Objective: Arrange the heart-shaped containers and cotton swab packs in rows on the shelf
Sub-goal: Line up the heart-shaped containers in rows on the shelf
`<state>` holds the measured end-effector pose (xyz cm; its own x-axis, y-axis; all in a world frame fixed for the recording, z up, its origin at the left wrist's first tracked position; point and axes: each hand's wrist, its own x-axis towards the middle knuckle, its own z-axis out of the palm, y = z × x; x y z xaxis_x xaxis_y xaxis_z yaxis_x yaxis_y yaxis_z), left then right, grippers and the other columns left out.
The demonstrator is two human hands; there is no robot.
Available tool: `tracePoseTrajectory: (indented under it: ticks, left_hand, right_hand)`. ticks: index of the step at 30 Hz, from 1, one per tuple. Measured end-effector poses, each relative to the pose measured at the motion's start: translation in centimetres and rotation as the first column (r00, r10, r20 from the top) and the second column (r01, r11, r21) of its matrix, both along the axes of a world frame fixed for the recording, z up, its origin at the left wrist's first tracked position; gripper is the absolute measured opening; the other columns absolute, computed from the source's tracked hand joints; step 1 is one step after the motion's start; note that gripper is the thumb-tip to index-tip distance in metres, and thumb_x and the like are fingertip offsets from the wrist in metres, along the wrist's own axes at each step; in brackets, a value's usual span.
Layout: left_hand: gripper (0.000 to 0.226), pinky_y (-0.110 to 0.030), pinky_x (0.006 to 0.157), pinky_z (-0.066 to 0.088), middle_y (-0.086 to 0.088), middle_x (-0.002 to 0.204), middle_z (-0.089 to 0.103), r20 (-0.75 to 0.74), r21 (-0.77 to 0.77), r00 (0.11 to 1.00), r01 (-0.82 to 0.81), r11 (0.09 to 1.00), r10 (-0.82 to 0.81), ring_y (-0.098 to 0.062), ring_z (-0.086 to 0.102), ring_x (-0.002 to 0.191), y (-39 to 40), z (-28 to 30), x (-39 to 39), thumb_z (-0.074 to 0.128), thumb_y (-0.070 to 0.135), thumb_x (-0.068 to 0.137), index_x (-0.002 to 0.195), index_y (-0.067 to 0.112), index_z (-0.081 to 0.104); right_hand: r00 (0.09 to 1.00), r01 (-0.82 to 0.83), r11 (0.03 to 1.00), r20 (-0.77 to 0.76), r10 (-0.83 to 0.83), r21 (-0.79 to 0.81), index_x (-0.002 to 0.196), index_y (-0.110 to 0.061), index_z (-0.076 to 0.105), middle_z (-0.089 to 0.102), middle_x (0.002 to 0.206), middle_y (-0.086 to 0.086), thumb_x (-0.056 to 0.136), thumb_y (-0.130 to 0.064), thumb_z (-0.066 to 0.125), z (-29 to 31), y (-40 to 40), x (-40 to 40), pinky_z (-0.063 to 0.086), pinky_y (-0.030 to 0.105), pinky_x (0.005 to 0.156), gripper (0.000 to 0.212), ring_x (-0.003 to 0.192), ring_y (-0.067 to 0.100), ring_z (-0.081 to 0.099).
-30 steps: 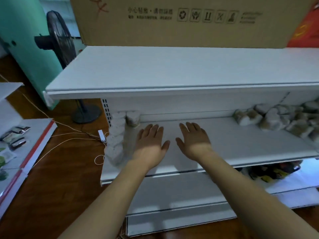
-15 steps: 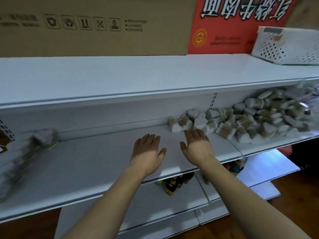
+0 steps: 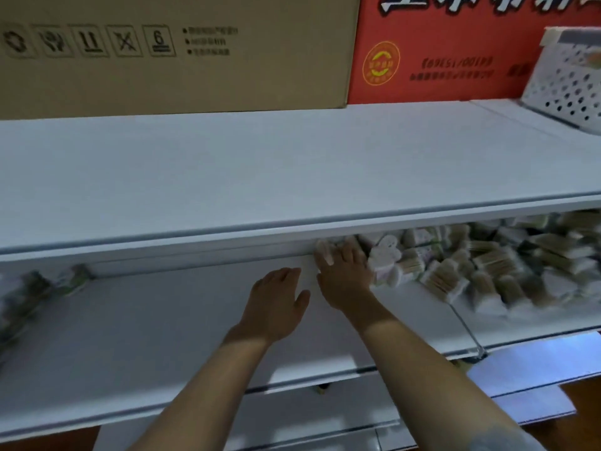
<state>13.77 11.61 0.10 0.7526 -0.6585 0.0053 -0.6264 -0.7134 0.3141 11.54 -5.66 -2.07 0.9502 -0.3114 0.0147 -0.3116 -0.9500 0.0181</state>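
A loose pile of cotton swab packs (image 3: pixel 487 265) and white heart-shaped containers (image 3: pixel 385 255) fills the right part of the middle shelf (image 3: pixel 162 336). My right hand (image 3: pixel 344 275) reaches to the pile's left edge, its spread fingertips lying on the leftmost container; I see no grip. My left hand (image 3: pixel 276 304) hovers flat and open just left of it, holding nothing. A blurred row of arranged containers (image 3: pixel 32 288) stands at the shelf's far left.
The upper shelf (image 3: pixel 260 174) overhangs the pile and hides its back. On top stand a brown cardboard box (image 3: pixel 162 60), a red box (image 3: pixel 455 60) and a white perforated basket (image 3: pixel 569 83). A lower shelf board (image 3: pixel 536 362) shows at right.
The view has swung right and closer to the shelf. Both hands moved from the left row toward the pile, and my right hand now touches its left edge.
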Motion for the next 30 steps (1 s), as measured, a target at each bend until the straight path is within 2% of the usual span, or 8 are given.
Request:
tracePoseTrajectory:
  ticks: [6,11,15,18,21,24,27,30]
  left_hand:
    - [0.059,-0.036,0.112,0.034,-0.006,0.156,0.038,-0.036,-0.064,0.999,-0.015,0.998,0.013,-0.026,0.038,0.141,-1.7,-0.8,2.1,0.046,0.036,0.102,0.155,0.017,0.029]
    - [0.089,-0.047,0.109,0.041,-0.005,0.166,0.01,-0.059,-0.1,0.984,0.162,0.982,-0.169,-0.027,0.017,0.151,-3.1,-2.0,2.6,0.068,0.02,0.085,0.158,0.02,0.017]
    - [0.081,-0.044,0.09,0.056,-0.006,0.158,0.034,0.133,-0.174,0.965,0.248,0.953,-0.227,-0.026,0.034,0.143,-5.3,-2.2,1.1,0.078,0.03,0.077,0.146,0.01,0.04]
    - [0.064,-0.038,0.075,0.058,0.001,0.122,0.058,0.161,-0.243,0.977,0.179,0.953,-0.143,-0.02,0.055,0.113,-6.5,-2.1,-0.2,0.07,0.053,0.076,0.126,0.017,0.05]
    - [0.071,-0.033,0.074,0.053,0.002,0.109,0.06,0.122,-0.278,0.992,0.048,0.959,-0.015,-0.022,0.061,0.097,-6.8,-2.0,-1.2,0.059,0.07,0.074,0.128,0.024,0.052]
    - [0.063,-0.03,0.08,0.048,0.005,0.111,0.057,-0.04,-0.335,0.994,-0.107,0.936,0.099,-0.018,0.059,0.099,-6.9,-1.9,-2.4,0.069,0.064,0.077,0.123,0.024,0.057]
    - [0.053,-0.023,0.081,0.04,0.006,0.118,0.059,-0.186,-0.372,0.965,-0.244,0.896,0.185,-0.016,0.06,0.106,-7.1,-1.8,-3.7,0.075,0.051,0.082,0.122,0.023,0.056]
    - [0.064,-0.022,0.085,0.04,0.005,0.127,0.058,-0.255,-0.399,0.931,-0.347,0.849,0.261,-0.019,0.059,0.114,-7.0,-1.2,-4.9,0.075,0.044,0.085,0.138,0.024,0.045]
  right_hand:
    - [0.977,-0.126,0.992,0.177,0.123,0.009,0.137,-0.019,0.054,0.065,0.115,0.011,0.081,-0.03,0.069,-0.9,-0.7,-0.6,0.045,0.044,0.095,0.059,0.119,0.037,0.054]
    - [0.824,-0.441,0.8,0.537,0.182,0.407,0.133,-0.017,0.055,0.064,0.107,0.006,0.084,-0.01,0.062,-0.9,-2.0,-4.7,0.049,0.032,0.076,0.051,0.098,0.021,0.058]
    - [0.879,-0.289,0.674,0.467,-0.094,0.68,0.132,-0.021,0.048,0.066,0.102,-0.003,0.09,-0.032,0.067,0.4,-3.6,-7.0,0.052,0.029,0.074,0.048,0.092,0.014,0.064]
    - [0.902,-0.296,0.631,0.427,-0.063,0.717,0.137,-0.024,0.048,0.064,0.11,-0.006,0.097,-0.034,0.061,1.6,-5.1,-8.3,0.047,0.021,0.081,0.043,0.099,0.009,0.061]
    - [0.792,-0.417,0.774,0.608,0.052,0.477,0.13,-0.012,0.06,0.067,0.116,-0.002,0.1,-0.021,0.049,2.3,-7.9,-8.3,0.048,0.025,0.086,0.033,0.103,0.017,0.061]
    - [0.851,-0.281,0.956,0.482,0.21,0.08,0.128,-0.004,0.06,0.061,0.126,0.018,0.08,-0.019,0.057,1.2,-11.3,-6.9,0.051,0.051,0.095,0.05,0.118,0.042,0.055]
    - [0.92,-0.324,0.938,0.19,0.343,-0.124,0.126,-0.006,0.065,0.056,0.138,0.018,0.058,-0.01,0.074,0.1,-12.3,-6.6,0.044,0.062,0.099,0.068,0.131,0.048,0.048]
    - [0.88,-0.381,0.902,0.219,0.421,-0.202,0.113,-0.006,0.071,0.063,0.131,0.016,0.063,-0.003,0.06,0.3,-12.3,-6.7,0.047,0.06,0.095,0.051,0.128,0.045,0.053]
